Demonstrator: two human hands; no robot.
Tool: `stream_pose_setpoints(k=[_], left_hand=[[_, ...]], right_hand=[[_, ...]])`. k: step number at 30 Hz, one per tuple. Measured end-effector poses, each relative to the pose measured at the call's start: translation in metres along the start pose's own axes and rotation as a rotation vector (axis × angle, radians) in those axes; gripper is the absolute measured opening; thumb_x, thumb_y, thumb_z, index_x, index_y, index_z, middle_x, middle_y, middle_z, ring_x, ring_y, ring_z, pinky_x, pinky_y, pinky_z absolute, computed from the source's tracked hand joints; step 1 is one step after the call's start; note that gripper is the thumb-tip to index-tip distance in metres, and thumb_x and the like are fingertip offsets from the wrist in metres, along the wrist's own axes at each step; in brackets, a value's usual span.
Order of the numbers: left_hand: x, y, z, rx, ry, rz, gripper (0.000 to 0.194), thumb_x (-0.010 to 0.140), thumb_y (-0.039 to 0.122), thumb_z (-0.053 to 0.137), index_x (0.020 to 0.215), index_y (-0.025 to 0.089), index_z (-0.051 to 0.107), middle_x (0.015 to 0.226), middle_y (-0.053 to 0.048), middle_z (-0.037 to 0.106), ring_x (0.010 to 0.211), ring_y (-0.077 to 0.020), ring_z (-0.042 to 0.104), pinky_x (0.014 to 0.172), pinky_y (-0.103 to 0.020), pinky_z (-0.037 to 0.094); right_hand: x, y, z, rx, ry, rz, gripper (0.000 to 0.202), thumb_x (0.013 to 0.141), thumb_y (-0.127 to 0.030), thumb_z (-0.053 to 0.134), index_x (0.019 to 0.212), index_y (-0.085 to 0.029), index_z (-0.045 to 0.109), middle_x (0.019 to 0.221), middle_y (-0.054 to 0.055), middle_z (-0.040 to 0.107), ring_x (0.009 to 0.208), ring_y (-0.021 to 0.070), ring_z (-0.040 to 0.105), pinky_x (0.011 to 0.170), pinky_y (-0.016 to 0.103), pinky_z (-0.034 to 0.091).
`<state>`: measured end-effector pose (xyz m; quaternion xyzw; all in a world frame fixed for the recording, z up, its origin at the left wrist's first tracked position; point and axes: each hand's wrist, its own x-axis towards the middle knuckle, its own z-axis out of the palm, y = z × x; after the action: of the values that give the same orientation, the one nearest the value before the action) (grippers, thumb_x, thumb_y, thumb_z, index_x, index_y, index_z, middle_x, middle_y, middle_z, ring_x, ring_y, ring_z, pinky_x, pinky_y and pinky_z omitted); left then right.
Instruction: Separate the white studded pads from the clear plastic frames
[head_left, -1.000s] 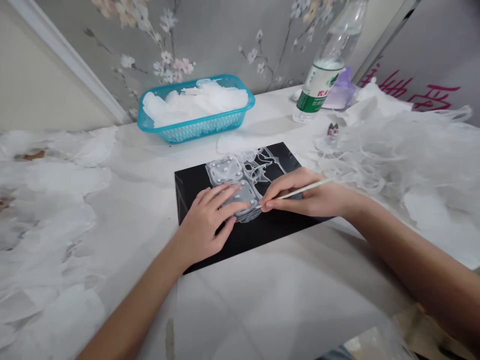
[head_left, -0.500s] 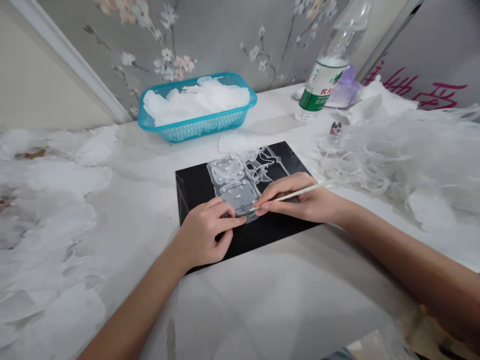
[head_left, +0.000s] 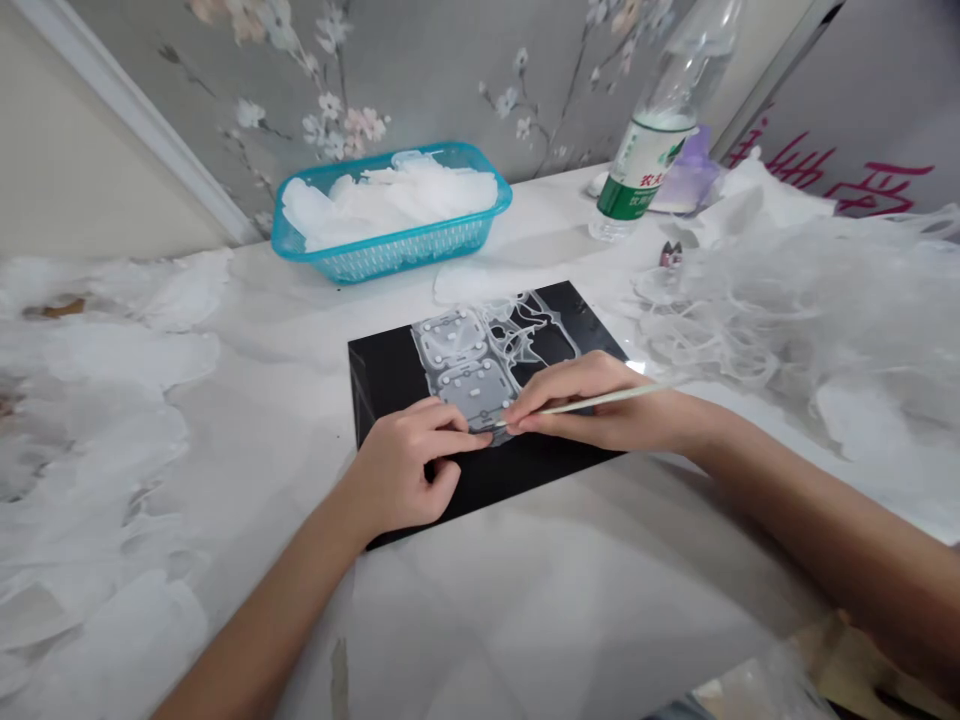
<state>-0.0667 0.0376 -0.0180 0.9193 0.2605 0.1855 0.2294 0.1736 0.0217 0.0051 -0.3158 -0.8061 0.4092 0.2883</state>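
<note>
On the table lies a black board (head_left: 480,478) with a translucent moulded sheet (head_left: 480,385) on it, showing rounded panels and small white raised dots. My right hand (head_left: 600,405) pinches a thin pale stick (head_left: 611,397), whose tip is down at the near edge of the sheet. My left hand (head_left: 409,465) rests on the board's left part; its index fingertip presses near the sheet's lower edge, close to the stick tip, while the thumb stays apart and the other fingers bend. Stringy translucent scraps (head_left: 523,330) remain attached around cut-out openings at the sheet's far right.
Behind the board stands a blue plastic basket (head_left: 397,250) heaped with white translucent pieces. A water bottle (head_left: 637,170) is at the back right, near a purple object (head_left: 691,178). Stringy white scraps (head_left: 795,310) pile up on the right, thin white pieces (head_left: 97,400) on the left.
The stick's tip and my right fingers have shifted slightly left and down along the sheet's near edge. My left hand stays nearly in place.
</note>
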Motion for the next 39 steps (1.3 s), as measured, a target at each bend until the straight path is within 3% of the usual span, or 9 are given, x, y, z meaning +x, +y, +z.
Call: stream_pose_setpoints(k=[14, 20, 23, 33, 39], left_hand=[[0.000, 0.001, -0.001, -0.044, 0.014, -0.015, 0.049, 0.064, -0.004, 0.041, 0.096, 0.018, 0.071, 0.084, -0.002, 0.061, 0.074, -0.0119, 0.053, 0.067, -0.024, 0.044], [0.003, 0.005, -0.003, 0.041, -0.091, -0.057, 0.051, 0.066, 0.001, 0.042, 0.111, 0.017, 0.062, 0.081, -0.002, 0.059, 0.075, -0.0145, 0.053, 0.067, -0.026, 0.043], [0.003, 0.005, -0.004, 0.090, -0.123, -0.036, 0.055, 0.069, 0.004, 0.041, 0.119, 0.019, 0.058, 0.086, -0.003, 0.058, 0.076, -0.0152, 0.054, 0.065, -0.027, 0.042], [0.002, 0.004, -0.004, 0.093, -0.117, -0.018, 0.051, 0.071, 0.005, 0.041, 0.115, 0.022, 0.063, 0.086, -0.004, 0.058, 0.071, -0.0137, 0.053, 0.064, -0.026, 0.042], [0.001, 0.003, -0.004, 0.075, -0.127, -0.026, 0.050, 0.072, 0.006, 0.041, 0.114, 0.021, 0.063, 0.086, -0.003, 0.057, 0.071, -0.0131, 0.052, 0.064, -0.025, 0.041]], right_hand=[[-0.010, -0.002, -0.022, -0.100, -0.048, 0.081, 0.013, 0.088, -0.021, 0.057, 0.091, -0.016, 0.068, 0.089, 0.003, 0.066, 0.078, 0.0125, 0.062, 0.067, 0.019, 0.050], [-0.009, -0.003, -0.019, -0.092, -0.017, 0.091, 0.013, 0.087, -0.022, 0.056, 0.088, -0.015, 0.068, 0.084, 0.004, 0.066, 0.074, 0.0130, 0.061, 0.062, 0.019, 0.050], [-0.007, -0.003, -0.016, -0.048, -0.010, 0.109, 0.013, 0.086, -0.023, 0.056, 0.088, -0.016, 0.067, 0.084, 0.004, 0.066, 0.074, 0.0141, 0.062, 0.064, 0.022, 0.051], [-0.004, 0.004, -0.007, 0.295, 0.102, 0.238, 0.007, 0.082, -0.021, 0.063, 0.084, -0.015, 0.067, 0.081, 0.005, 0.067, 0.077, 0.0155, 0.065, 0.070, 0.020, 0.054], [-0.004, 0.007, -0.005, 0.383, 0.152, 0.258, 0.006, 0.081, -0.022, 0.065, 0.079, -0.017, 0.067, 0.077, 0.004, 0.067, 0.075, 0.0154, 0.066, 0.070, 0.018, 0.055]])
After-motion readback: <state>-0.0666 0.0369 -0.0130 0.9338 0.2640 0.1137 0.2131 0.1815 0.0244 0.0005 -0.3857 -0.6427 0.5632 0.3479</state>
